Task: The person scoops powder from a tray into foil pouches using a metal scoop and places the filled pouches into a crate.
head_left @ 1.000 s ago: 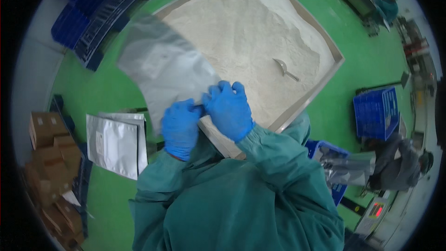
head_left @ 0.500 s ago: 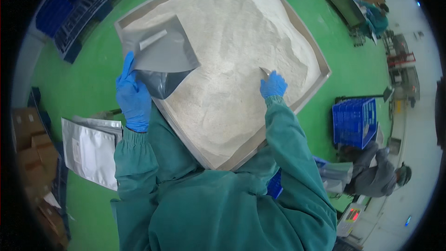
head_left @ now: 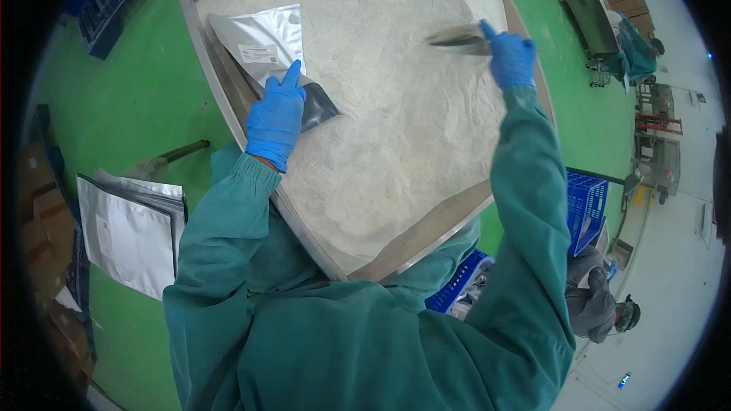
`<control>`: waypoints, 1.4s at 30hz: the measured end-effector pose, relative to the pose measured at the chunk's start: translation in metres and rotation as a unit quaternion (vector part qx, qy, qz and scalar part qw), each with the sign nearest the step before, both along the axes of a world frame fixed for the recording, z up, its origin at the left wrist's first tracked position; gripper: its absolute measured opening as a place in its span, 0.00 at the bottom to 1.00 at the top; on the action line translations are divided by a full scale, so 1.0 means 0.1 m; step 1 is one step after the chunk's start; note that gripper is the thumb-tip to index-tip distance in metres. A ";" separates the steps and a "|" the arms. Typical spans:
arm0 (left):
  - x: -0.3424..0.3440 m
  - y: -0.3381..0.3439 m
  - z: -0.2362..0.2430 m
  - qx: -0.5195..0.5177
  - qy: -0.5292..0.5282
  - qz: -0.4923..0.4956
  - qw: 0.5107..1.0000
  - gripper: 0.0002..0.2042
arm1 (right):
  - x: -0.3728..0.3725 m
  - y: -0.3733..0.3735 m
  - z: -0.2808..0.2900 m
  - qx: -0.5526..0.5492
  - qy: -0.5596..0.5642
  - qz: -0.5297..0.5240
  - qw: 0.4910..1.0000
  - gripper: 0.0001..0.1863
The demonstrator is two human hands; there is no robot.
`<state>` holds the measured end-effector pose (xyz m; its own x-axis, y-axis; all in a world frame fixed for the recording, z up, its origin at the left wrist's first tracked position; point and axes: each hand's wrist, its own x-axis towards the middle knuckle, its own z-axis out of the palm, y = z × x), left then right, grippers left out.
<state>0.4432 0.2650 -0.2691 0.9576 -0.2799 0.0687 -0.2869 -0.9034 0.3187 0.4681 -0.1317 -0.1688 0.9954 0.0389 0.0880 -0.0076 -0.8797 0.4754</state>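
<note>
My left hand (head_left: 276,123), in a blue glove, grips a silver foil pouch (head_left: 270,34) with a white label. The pouch leans over the left side of a metal tray (head_left: 434,233), its dark lower part close to the powder. Off-white powder (head_left: 381,129) fills much of the tray in an uneven layer. Farther right, my right hand (head_left: 512,59), also gloved in blue, is closed round a metal scoop (head_left: 461,39). The scoop is smeared by motion above the powder, so its load cannot be made out.
A stack of silver pouches (head_left: 126,232) lies at the left. Blue crates stand at the right (head_left: 585,209) and beside my right elbow (head_left: 459,281). Cardboard boxes (head_left: 49,228) line the far left. A person in grey (head_left: 590,293) and one in green (head_left: 636,53) are at the right.
My right hand has lifted the scoop out of the powder and moved it away and to the right. My left hand has moved right and turned the pouch, so its labelled face shows.
</note>
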 end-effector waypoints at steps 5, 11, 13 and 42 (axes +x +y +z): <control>-0.08 0.05 -0.05 -0.024 0.044 0.002 0.999 0.25 | -0.72 0.71 -1.59 0.220 0.291 -0.074 0.928 0.25; -0.15 0.05 -0.06 -0.041 0.049 -0.047 0.997 0.26 | -1.76 0.90 -2.00 0.579 0.304 -0.173 0.737 0.22; -0.21 0.10 -0.13 -0.051 0.051 -0.047 0.996 0.26 | -1.82 0.96 -1.75 0.598 0.274 -0.162 0.735 0.21; -0.36 -0.06 -0.04 -0.229 0.173 -0.049 0.957 0.30 | -1.79 0.91 -1.21 0.622 0.328 -0.189 0.686 0.26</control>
<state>0.4074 0.2588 -0.2734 0.9154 -0.3869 -0.1109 -0.1695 -0.6204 0.7658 0.2892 -0.0403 -0.2900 0.7552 0.0670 -0.6521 -0.4906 -0.6019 -0.6301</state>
